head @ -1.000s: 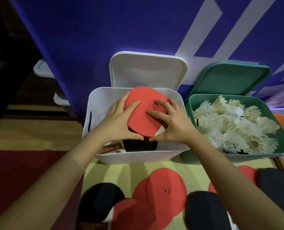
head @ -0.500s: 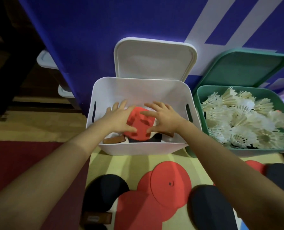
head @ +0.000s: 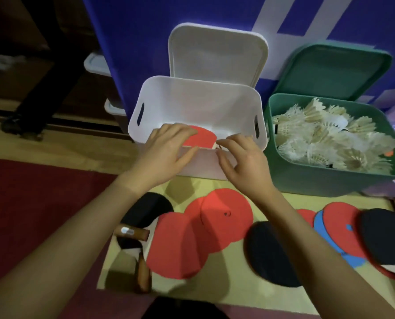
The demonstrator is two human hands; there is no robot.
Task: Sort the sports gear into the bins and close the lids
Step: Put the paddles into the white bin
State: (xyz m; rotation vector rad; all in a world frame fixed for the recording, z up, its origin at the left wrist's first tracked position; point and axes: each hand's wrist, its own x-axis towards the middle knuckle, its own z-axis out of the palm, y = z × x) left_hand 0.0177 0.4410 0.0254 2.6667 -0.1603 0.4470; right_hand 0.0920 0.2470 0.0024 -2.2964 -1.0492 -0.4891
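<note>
The white bin (head: 198, 107) stood open on the floor, its white lid (head: 217, 50) propped upright behind it against a blue panel (head: 145, 31). A red-faced paddle (head: 200, 139) lay inside the bin near the front wall, partly hidden by the rim. The left hand (head: 166, 150) was over the bin's front rim, fingers loosely spread and reaching over the paddle's red face, thumb outside the front wall; whether the fingers touched the paddle could not be told. The right hand (head: 240, 157) hovered at the same rim, fingers relaxed and slightly curled, holding nothing. Just beside the white bin on the right stood the green bin (head: 307, 178), filled with feathered shuttlecocks (head: 330, 139), its green lid (head: 332, 70) leaning open behind it. On the yellow mat (head: 215, 288) in front of the bins lay further paddles: overlapping red ones (head: 198, 231) between the forearms, a black one (head: 145, 210) at left with a wooden handle (head: 132, 232) across it, another black one (head: 268, 252) under the right forearm, and red, blue and black ones (head: 344, 233) at far right.
</note>
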